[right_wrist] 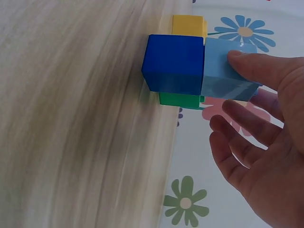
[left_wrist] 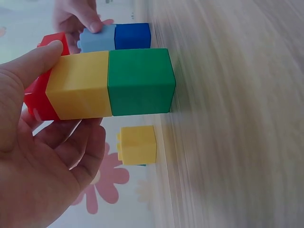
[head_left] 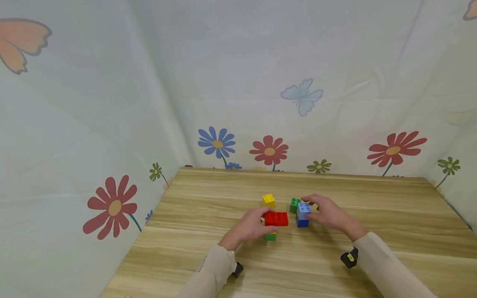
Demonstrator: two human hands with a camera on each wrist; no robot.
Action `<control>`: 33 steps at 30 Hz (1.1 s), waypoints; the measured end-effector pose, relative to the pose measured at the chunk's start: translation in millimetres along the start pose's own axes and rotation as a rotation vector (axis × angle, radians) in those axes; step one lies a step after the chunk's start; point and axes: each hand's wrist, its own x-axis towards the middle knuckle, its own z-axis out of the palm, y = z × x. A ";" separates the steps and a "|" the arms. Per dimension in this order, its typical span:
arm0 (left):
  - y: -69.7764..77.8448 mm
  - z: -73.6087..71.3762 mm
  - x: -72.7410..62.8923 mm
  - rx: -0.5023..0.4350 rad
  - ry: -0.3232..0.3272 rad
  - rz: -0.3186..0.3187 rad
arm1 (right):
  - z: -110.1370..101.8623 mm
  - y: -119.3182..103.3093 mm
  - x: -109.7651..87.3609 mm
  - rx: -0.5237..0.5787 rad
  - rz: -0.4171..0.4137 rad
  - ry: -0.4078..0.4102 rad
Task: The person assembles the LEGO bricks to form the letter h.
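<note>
My left hand [head_left: 253, 224] grips a long red toy brick [head_left: 276, 219] between thumb and fingers. That red brick sits on top of a yellow brick [left_wrist: 80, 85], and beneath the yellow one is a green brick [left_wrist: 141, 82]; together they form an upright stack. To the right, a light blue brick [head_left: 303, 209] stands on a dark blue brick [head_left: 302, 222]. My right hand [head_left: 331, 212] pinches the light blue brick, its thumb on the near face, as the right wrist view shows.
Behind the stacks, a separate yellow brick [head_left: 268, 200] stands on the wooden table [head_left: 208, 207]. A second green brick [head_left: 295, 203] is just behind the blue pair. A white cloth [head_left: 238, 82] printed with flowers and butterflies hangs around the table's back and left side.
</note>
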 end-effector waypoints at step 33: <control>6.7 2.4 5.1 0.026 -0.019 0.010 | 22.0 11.9 3.2 0.165 0.118 -0.089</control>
